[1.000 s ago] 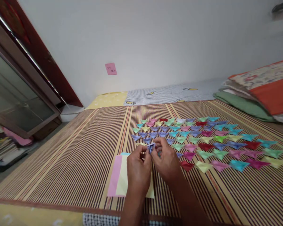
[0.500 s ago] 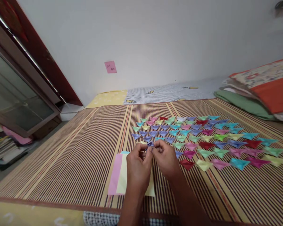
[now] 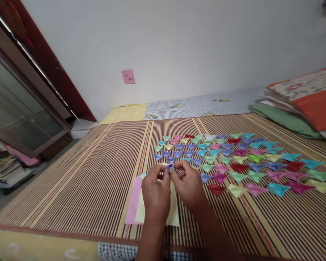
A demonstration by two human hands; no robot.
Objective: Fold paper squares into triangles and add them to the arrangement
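Two hands meet over a striped mat (image 3: 78, 181), fingertips pinched together on one small purple folded paper (image 3: 169, 166) — held just beyond the far edge of a few loose sheets. More than fifty paper shapes (image 3: 239, 168), too crowded at the back for an exact count, spread in rows across the mat's right half; the nearest row numbers six: one red, two yellow, one pink, one blue, one magenta. The left hand (image 3: 156, 188) rises almost straight from the bottom edge, its back to the camera; the right hand (image 3: 189, 185) slants in from the lower right, fingers curled, thumb against the piece. At least three sheets lie overlapped by the left hand: a pink sheet (image 3: 132, 203), a yellow sheet (image 3: 174, 210) and the corner of a blue sheet (image 3: 143, 175). One pink note (image 3: 128, 77) hangs on the white wall (image 3: 179, 47) — its handwriting too small to read.
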